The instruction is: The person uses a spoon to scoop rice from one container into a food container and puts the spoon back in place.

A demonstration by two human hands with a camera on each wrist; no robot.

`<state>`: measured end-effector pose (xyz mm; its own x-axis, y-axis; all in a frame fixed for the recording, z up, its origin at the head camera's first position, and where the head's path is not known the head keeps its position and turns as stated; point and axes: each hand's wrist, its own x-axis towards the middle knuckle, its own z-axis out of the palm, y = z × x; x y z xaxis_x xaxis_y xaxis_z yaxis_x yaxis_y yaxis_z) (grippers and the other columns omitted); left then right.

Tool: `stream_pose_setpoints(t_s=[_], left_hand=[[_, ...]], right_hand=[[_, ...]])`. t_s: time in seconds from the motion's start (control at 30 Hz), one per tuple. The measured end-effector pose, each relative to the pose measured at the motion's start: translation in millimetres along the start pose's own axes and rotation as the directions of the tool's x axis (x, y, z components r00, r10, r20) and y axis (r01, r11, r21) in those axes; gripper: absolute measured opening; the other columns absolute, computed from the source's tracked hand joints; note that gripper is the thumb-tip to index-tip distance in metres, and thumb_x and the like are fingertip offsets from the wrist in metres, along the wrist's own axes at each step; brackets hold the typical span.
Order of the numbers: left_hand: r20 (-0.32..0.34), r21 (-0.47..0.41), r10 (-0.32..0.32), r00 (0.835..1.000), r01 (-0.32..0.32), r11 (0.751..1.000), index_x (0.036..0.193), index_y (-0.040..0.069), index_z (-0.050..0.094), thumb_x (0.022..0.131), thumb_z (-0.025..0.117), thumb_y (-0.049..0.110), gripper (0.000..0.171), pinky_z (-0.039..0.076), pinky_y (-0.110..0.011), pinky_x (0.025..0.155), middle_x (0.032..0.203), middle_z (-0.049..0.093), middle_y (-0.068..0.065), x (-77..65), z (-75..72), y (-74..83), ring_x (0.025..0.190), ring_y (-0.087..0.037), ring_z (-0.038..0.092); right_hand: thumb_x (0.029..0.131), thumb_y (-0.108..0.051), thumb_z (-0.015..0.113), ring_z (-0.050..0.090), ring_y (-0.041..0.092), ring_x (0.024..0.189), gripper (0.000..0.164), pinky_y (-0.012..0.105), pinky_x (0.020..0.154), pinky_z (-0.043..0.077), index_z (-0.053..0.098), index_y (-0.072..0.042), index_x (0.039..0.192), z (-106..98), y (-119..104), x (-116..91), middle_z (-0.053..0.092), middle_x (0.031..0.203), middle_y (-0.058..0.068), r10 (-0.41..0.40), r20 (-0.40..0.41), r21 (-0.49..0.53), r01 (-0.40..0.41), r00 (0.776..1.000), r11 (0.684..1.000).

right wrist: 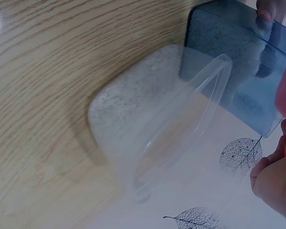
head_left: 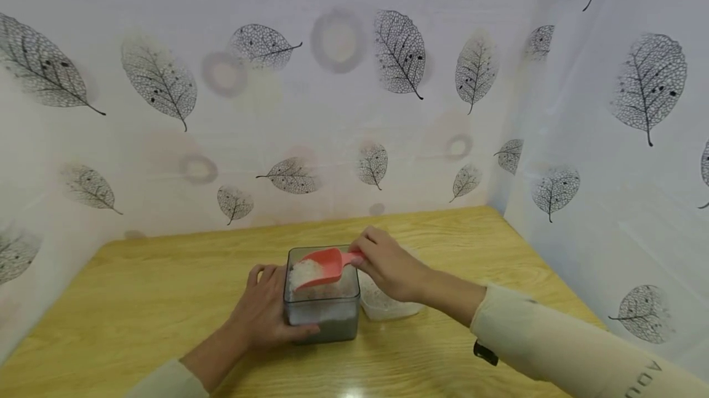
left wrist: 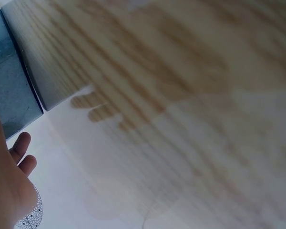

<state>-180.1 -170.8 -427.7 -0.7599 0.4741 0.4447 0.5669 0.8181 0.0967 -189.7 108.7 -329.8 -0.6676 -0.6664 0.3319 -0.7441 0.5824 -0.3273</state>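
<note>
A red scoop holding white, rice-like grains is tilted over the mouth of a grey-tinted clear square container. My right hand grips the scoop's handle from the right. More pale grains show inside the square container through its walls. Around the container's left side lies my left hand, its thumb along the front wall and its fingers at the left. The left wrist view catches only part of this hand. A clear plastic tub with pale grains in it stands just right of the square container.
Everything stands on a wood-grain table. Behind it and on the right, white sheeting printed with dark leaves rises from the table's edges. A bright light reflection lies near the front of the tabletop.
</note>
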Motion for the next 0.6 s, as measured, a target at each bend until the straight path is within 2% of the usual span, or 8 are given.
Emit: stream_pose_setpoints(t_s=[0.27, 0.6], left_hand=[[-0.004, -0.003, 0.0, 1.0, 0.0, 1.0, 0.132, 0.005, 0.05, 0.066, 0.06, 0.088, 0.106, 0.031, -0.048, 0.099, 0.114, 0.06, -0.005, -1.2, 1.2, -0.7, 0.105, -0.026, 0.053], [-0.005, -0.006, 0.006, 1.0, -0.006, 1.0, 0.133, 0.004, 0.049, 0.067, 0.06, 0.088, 0.107, 0.03, -0.047, 0.1, 0.114, 0.059, -0.006, -1.0, 2.2, 0.2, 0.106, -0.027, 0.053]], right_hand=[[0.104, -0.017, 0.052, 0.048, 0.015, 0.095, 0.017, 0.033, 0.084, 0.046, 0.061, -0.005, 0.112, -6.6, 13.1, -8.5, 0.054, 0.106, 0.004, 0.009, -0.049, 0.012, -0.008, 0.999, 1.0], [0.103, -0.012, 0.053, 0.048, 0.013, 0.092, 0.014, 0.032, 0.08, 0.046, 0.062, -0.005, 0.11, -35.1, 32.4, -24.7, 0.055, 0.106, 0.004, 0.069, -0.12, 0.019, -0.068, 0.99, 0.998]])
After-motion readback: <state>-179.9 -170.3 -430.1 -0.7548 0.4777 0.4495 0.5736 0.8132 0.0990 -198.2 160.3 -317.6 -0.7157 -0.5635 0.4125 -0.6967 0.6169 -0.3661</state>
